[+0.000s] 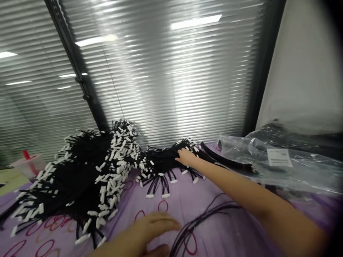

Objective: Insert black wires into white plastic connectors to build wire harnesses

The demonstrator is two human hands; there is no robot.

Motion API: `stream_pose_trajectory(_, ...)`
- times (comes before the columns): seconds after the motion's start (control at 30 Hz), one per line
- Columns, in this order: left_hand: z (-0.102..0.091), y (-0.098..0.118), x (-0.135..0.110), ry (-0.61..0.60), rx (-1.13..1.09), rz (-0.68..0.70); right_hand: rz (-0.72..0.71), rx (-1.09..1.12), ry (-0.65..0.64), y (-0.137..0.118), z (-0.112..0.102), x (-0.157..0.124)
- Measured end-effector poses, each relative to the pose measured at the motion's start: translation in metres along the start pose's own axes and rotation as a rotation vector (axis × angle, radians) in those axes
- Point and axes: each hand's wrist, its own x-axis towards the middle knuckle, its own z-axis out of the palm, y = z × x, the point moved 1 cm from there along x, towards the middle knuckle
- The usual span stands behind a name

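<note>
My right hand (186, 157) reaches far across the table to a smaller pile of black cables (164, 159) with white connectors. Its fingers rest on the cables, thumb and forefinger apart; the undersides of the fingertips are hidden. Lower down, my left hand (152, 230) hovers open over the purple cover (184, 192), fingers stretched and slightly blurred, with nothing seen in it. Just right of it lies a loose bundle of thin black wires (197, 221). A large heap of black cables (77, 178) with white connectors rises on the left.
Red and orange rubber bands (45, 248) are scattered over the cover. At the right lie a clear plastic bag (249, 150) with a white label and a thick black cable bundle (225, 159). A pale cup (30, 166) with a red item stands far left. Blinds (166, 71) rise behind.
</note>
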Motion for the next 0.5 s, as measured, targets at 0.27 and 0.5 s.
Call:
stream_pose_trajectory(0.27,0.057,-0.032,0.008,-0.174,0.203,0.029,0.163,0.046,0.135,0.027,-0.036,0.007)
stream_pose_trajectory(0.5,0.031,-0.022,0.006,0.071,-0.322,-0.082,0.127,0.103,0.489,0.035,-0.131,-0.044)
